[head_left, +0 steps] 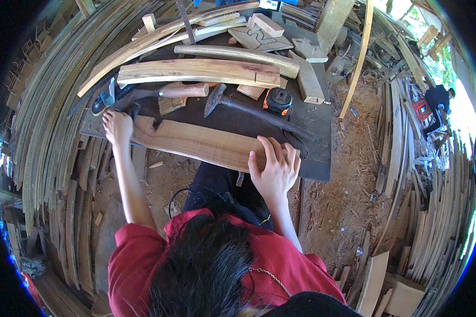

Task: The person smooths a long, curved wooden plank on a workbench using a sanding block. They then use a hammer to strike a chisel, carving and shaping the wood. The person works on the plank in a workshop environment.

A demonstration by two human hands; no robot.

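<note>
A long, flat wooden board (pixel 206 140) lies along the near edge of the dark worktable, a notch cut in its far edge near the left end. My right hand (pixel 275 165) grips its right end, fingers over the top and thumb toward the near side. At the board's left end, my left hand (pixel 117 127) is closed with curled fingers; what lies under them is hidden. Beyond the board rest a hammer (pixel 248 109), a black and orange tape measure (pixel 277 100) and a wooden-handled tool (pixel 184 91). A small dark blue object (pixel 102 103) sits beside my left hand.
Curved wooden pieces (pixel 201 72) lie across the far side of the dark tabletop (pixel 317 158). Stacked planks (pixel 53 116) line the left side, and more planks (pixel 433 238) stand at the right. Shavings cover the floor (pixel 344 195). Another person (pixel 438 105) sits far right.
</note>
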